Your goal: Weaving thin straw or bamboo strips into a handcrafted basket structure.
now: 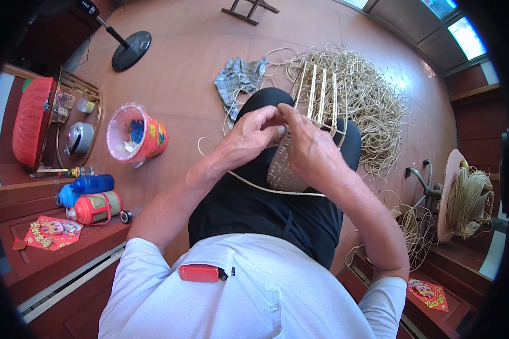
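Note:
A tan woven cord piece (pixel 289 173) lies across my lap, narrow and tightly plaited. Several long straight warp strands (pixel 320 93) run from its far end past my knees. My left hand (pixel 255 134) is closed, thumb and fingertips pinching at the weave's left edge. Over the top of the piece my right hand (pixel 315 151) is bent, its fingers closed on the same spot and touching the left fingertips. What exactly lies between the fingertips is hidden. A loose pale cord (pixel 254 187) loops from left of my left forearm, under it, to my right wrist.
Beyond my knees a large tangled heap of cord (pixel 373 107) covers the floor, beside a checked cloth (pixel 236 81). A red bucket (pixel 152 141) with a plastic liner stands at left, near flasks (pixel 96 208). On the right is a reel of cord (pixel 466 200); a fan base (pixel 131 51) stands far left.

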The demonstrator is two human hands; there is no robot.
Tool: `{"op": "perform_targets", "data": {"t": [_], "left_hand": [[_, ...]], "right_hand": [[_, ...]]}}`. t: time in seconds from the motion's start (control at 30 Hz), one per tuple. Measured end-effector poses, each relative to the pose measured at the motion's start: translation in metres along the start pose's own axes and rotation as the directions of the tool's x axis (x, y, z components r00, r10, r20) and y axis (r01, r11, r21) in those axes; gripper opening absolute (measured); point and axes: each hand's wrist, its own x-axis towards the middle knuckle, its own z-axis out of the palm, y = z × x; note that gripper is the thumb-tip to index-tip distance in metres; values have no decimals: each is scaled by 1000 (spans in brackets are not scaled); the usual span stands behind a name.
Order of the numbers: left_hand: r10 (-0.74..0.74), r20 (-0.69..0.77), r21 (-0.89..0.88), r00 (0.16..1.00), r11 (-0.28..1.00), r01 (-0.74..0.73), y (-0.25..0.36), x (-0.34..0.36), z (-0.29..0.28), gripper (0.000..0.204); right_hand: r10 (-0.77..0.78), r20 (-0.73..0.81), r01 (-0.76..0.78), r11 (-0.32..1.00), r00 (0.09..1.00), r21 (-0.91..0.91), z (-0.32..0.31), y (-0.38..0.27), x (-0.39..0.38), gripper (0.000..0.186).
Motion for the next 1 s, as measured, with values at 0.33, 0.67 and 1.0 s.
{"op": "perform_targets", "data": {"t": [0.33,0.67,1.0], "left_hand": [[-183,117,-6,976,983,185,-3,14,-10,30],[-270,308,192,912,957,218,6,41,-22,27],[-254,308,177,917,962,207,6,49,-20,26]], "right_hand": [[97,60,-83,976,993,-200,2,-18,-7,71],[90,0,-88,975,996,-205,14,-9,-16,84],[-71,-117,48,981,991,-190,19,-1,-28,87]]}}
